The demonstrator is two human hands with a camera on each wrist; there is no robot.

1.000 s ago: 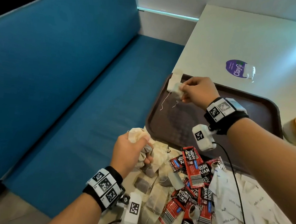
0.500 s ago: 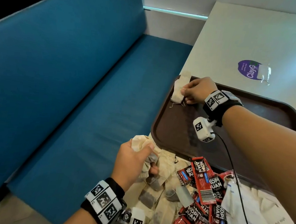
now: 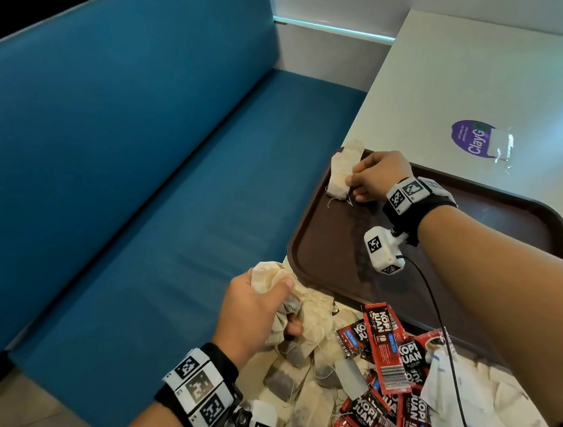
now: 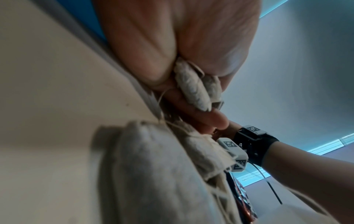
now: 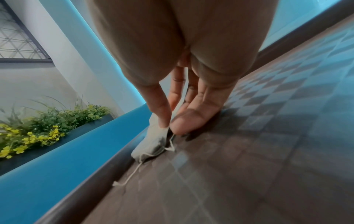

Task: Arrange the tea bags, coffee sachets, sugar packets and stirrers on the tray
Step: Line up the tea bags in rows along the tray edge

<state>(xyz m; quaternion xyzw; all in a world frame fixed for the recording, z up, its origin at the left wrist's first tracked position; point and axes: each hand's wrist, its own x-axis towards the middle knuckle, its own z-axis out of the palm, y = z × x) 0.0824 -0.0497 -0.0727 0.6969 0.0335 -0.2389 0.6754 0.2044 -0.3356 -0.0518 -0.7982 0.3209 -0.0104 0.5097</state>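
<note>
My right hand (image 3: pixel 368 177) pinches a pale tea bag (image 3: pixel 343 174) between thumb and fingers at the far left corner of the brown tray (image 3: pixel 324 255). The right wrist view shows that tea bag (image 5: pixel 153 145) leaning against the tray's rim, its string trailing on the tray floor. My left hand (image 3: pixel 253 314) grips a crumpled bunch of tea bags (image 3: pixel 269 275) over the loose tea bag pile (image 3: pixel 308 381) in front of the tray. In the left wrist view tea bags (image 4: pixel 193 89) stick out of my fist. Red coffee sachets (image 3: pixel 386 361) and white sugar packets (image 3: pixel 481 404) lie to the right.
The white table (image 3: pixel 476 67) stretches beyond the tray and carries a purple sticker (image 3: pixel 471 137). A blue bench seat (image 3: pixel 137 199) runs along the table's left edge. A black cable (image 3: pixel 440 332) from the right wrist camera crosses the sachets.
My right hand has come down from above the tray to its far left corner, setting the tea bag against the rim. The left hand has kept its hold on the bunch.
</note>
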